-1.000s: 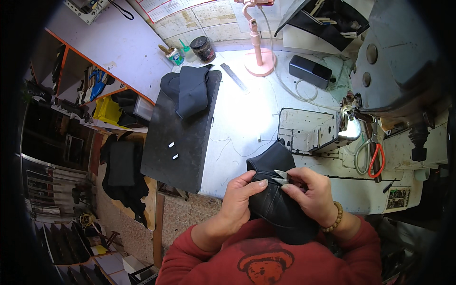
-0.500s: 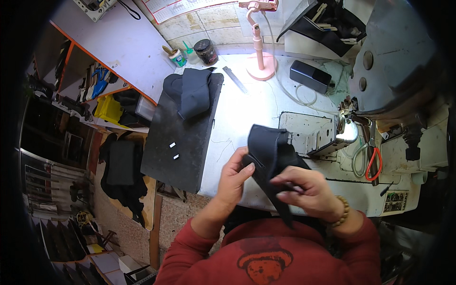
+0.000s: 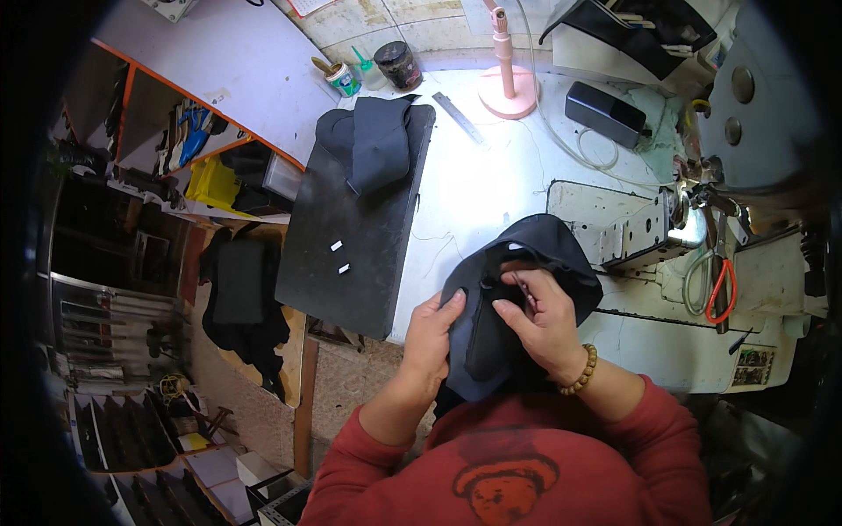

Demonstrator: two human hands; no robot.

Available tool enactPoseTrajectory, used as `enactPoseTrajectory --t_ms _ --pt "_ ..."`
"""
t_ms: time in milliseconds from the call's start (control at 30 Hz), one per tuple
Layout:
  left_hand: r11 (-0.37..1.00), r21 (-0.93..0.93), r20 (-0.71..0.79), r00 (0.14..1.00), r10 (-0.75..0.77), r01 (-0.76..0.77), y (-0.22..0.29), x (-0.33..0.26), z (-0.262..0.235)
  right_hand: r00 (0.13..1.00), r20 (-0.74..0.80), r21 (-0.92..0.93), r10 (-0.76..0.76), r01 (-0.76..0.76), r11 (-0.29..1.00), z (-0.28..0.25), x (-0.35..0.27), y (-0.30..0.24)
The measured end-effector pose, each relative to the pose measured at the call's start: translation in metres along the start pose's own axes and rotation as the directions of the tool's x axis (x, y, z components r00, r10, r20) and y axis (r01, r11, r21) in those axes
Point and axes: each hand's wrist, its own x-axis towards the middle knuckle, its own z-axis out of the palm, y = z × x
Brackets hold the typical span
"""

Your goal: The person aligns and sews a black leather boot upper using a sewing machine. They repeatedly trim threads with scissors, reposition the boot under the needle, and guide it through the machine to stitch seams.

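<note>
Dark fabric piece [image 3: 491,324]: we hold it bunched over the near edge of the white table [image 3: 474,193], just left of the sewing machine [image 3: 631,228].
Left hand [image 3: 432,337]: we clamp its fingers on the cloth's left edge.
Right hand [image 3: 539,316]: we pinch a fold near the top, fingers closed on the cloth.
Black mat [image 3: 360,228]: lies to the left, well apart, with folded dark cloth [image 3: 377,145] on its far end.
Red-handled scissors [image 3: 721,294]: rest to the right of the machine.
</note>
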Motion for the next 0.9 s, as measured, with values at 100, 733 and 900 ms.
enactPoseTrajectory --t_ms 100,733,900 --pt "0.991 -0.112 -0.008 0.997 -0.078 0.076 0.002 -0.003 0.003 0.996 -0.078 -0.250 -0.032 0.012 0.968 -0.004 0.000 0.002" --pt "0.976 0.217 0.119 0.991 -0.060 0.033 -0.005 0.029 0.009 0.955 0.070 -0.164 0.288 -0.274 0.948 -0.032 -0.005 0.017" --pt "0.975 0.211 0.027 0.997 -0.069 0.062 -0.018 0.029 0.012 0.904 0.104 -0.411 0.415 -0.341 0.845 -0.036 -0.009 0.018"
